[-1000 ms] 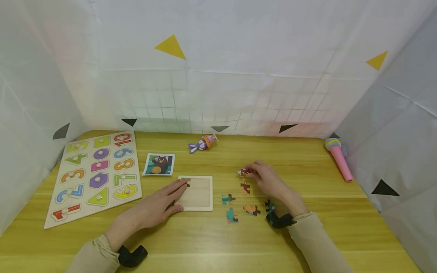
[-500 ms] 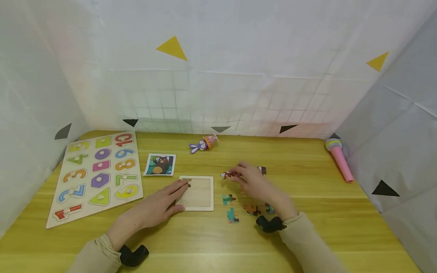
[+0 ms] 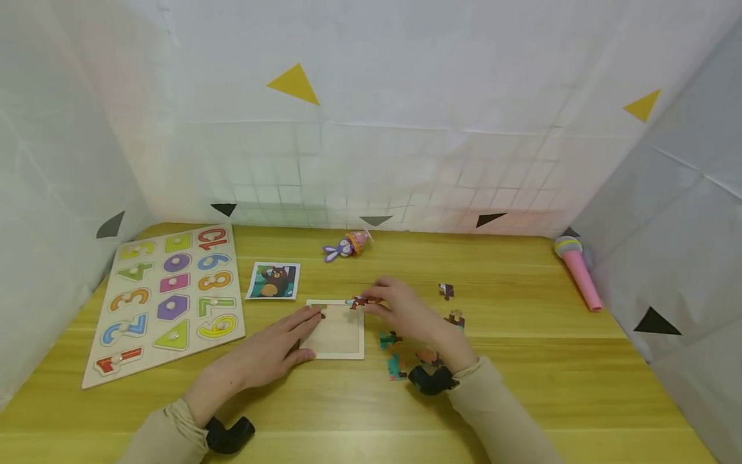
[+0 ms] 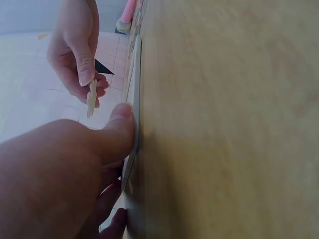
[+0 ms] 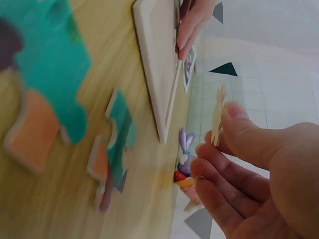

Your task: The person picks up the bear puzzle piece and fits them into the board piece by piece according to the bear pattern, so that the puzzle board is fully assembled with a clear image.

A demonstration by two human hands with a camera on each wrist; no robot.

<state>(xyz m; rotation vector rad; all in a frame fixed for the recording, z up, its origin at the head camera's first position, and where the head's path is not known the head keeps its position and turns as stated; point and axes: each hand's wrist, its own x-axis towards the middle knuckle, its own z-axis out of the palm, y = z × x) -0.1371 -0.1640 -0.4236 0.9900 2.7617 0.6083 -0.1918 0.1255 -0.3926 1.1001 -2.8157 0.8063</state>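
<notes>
My right hand [image 3: 408,316] pinches a brown-and-white jigsaw piece [image 3: 356,302] between thumb and fingers, over the upper right corner of a shallow wooden puzzle tray [image 3: 361,335]. Seen edge-on in the right wrist view, the pinched piece [image 5: 218,117] is thin and pale, held up off the table. My left hand [image 3: 261,351] rests on the tray's left side, fingers extended at the top corner and thumb at the lower edge. One small green-and-brown piece [image 3: 319,307] lies in the tray's upper left corner, partly hidden by the fingertips.
Loose jigsaw pieces lie right of the tray, including a teal piece [image 3: 397,367] and a dark piece [image 3: 446,290]; the right arm covers some. Around them are a bear picture card [image 3: 274,281], a number board [image 3: 142,348], a rabbit toy [image 3: 348,245] and a pink microphone [image 3: 581,277].
My right hand has carried the pinched piece leftward from the loose pieces to the tray's upper right corner. My left hand has stayed on the tray.
</notes>
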